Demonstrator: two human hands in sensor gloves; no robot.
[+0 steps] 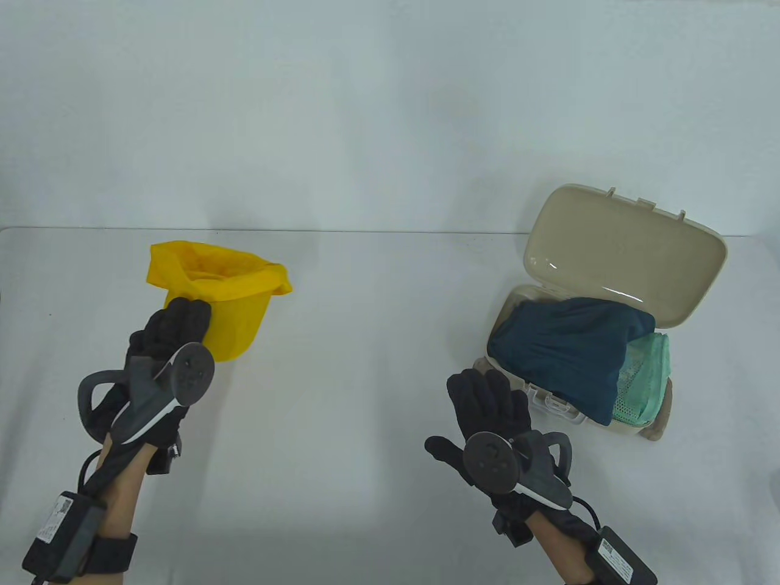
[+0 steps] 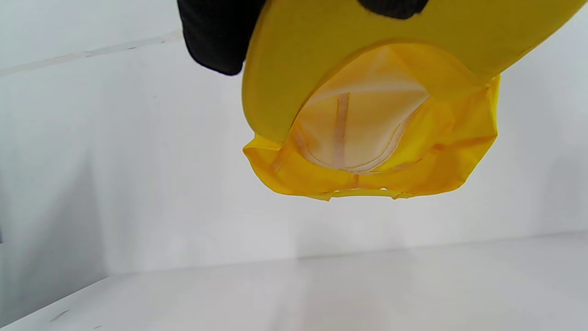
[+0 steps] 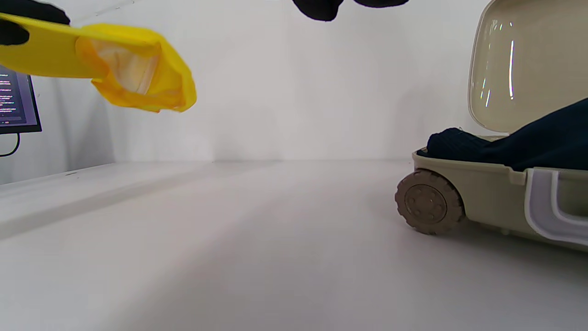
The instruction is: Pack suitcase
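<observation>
My left hand [image 1: 173, 329] grips the brim of a yellow cap [image 1: 234, 304] and holds it in the air above the table's left side. From the left wrist the yellow cap [image 2: 372, 133] shows its pale inner lining, with a gloved fingertip [image 2: 216, 37] over the brim. The beige suitcase [image 1: 676, 268] lies open at the right, its lid propped up. A dark blue garment [image 1: 567, 353] fills it, over a green mesh item [image 1: 646, 378]. My right hand [image 1: 487, 402] hovers with straight fingers just left of the case's front, holding nothing.
The white table [image 1: 365, 365] runs to a white back wall. In the right wrist view a screen [image 3: 16, 103] stands at the far left, and the suitcase wheel [image 3: 429, 202] rests on the table.
</observation>
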